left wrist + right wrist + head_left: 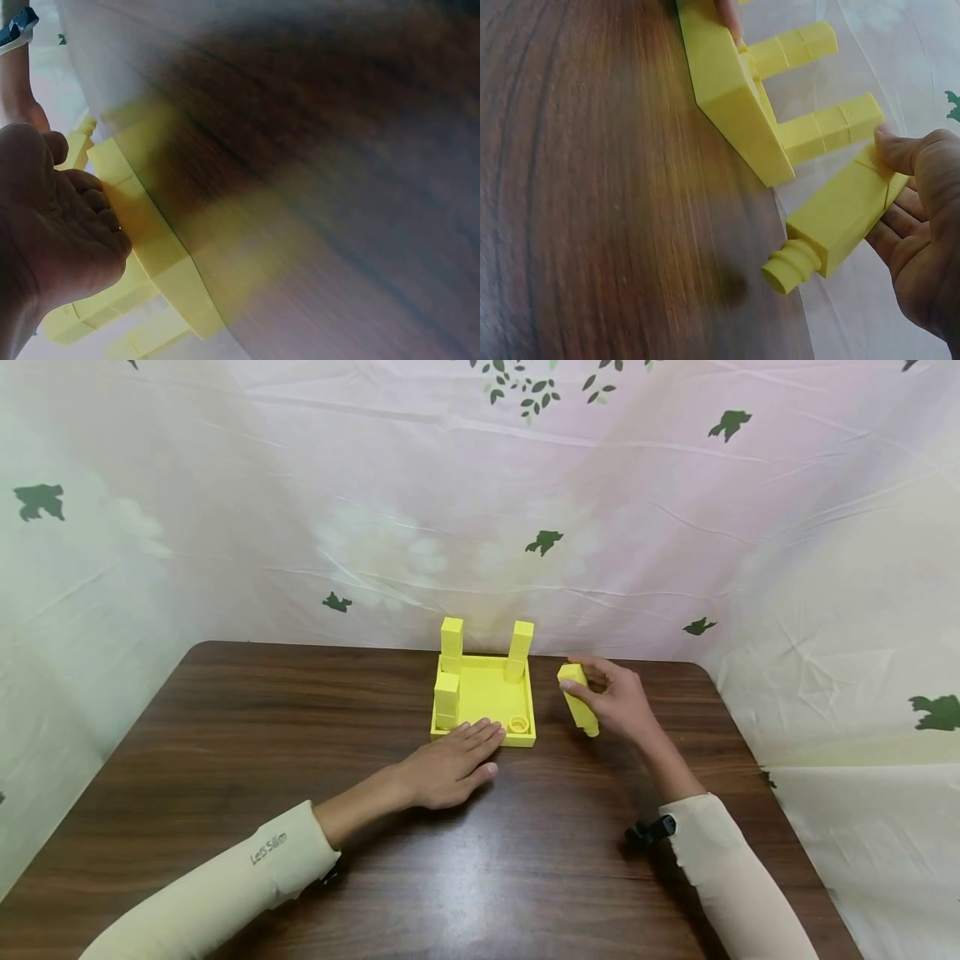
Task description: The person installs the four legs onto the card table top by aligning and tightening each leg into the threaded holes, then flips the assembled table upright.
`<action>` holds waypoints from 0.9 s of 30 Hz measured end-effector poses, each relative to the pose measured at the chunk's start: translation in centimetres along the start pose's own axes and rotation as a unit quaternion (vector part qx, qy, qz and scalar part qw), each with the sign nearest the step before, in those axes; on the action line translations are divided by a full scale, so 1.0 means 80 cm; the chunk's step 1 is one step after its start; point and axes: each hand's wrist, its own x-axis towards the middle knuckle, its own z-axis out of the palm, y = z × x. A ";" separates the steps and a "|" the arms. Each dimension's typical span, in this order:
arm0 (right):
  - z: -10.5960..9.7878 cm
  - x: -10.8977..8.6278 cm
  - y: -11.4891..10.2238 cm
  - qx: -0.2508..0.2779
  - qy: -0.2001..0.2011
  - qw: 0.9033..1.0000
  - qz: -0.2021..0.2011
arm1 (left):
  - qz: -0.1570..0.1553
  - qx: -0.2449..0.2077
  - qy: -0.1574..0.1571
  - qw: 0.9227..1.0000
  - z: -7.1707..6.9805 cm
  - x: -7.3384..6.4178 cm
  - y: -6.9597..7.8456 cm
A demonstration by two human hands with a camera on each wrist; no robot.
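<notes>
A square yellow tray (487,741) with a low rim lies on the table, and yellow block posts (447,697) stand upright at three of its corners. At its near right corner is a bare round socket (518,724). My left hand (450,768) rests on the tray's near edge with its fingers straight. To the right of the tray, my right hand (618,697) pinches a yellow leg (847,206) between thumb and fingers. The leg is a square post, tilted, with its round ridged peg (791,266) pointing down toward the table.
The dark wooden table (300,710) reaches back to a pale printed cloth (420,510) hanging behind and at the sides. A black wrist strap piece (651,832) sits under the right sleeve.
</notes>
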 end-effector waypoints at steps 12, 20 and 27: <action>0.016 -0.008 -0.014 0.046 0.032 0.998 -0.011 | 0.005 0.011 0.012 1.000 0.002 0.000 0.003; 0.028 -0.009 -0.027 0.125 0.046 0.991 -0.020 | 0.003 0.020 0.008 1.000 0.003 -0.001 0.003; 0.040 -0.007 -0.035 0.190 0.063 0.978 -0.058 | -0.001 0.026 -0.001 1.000 0.002 -0.002 0.003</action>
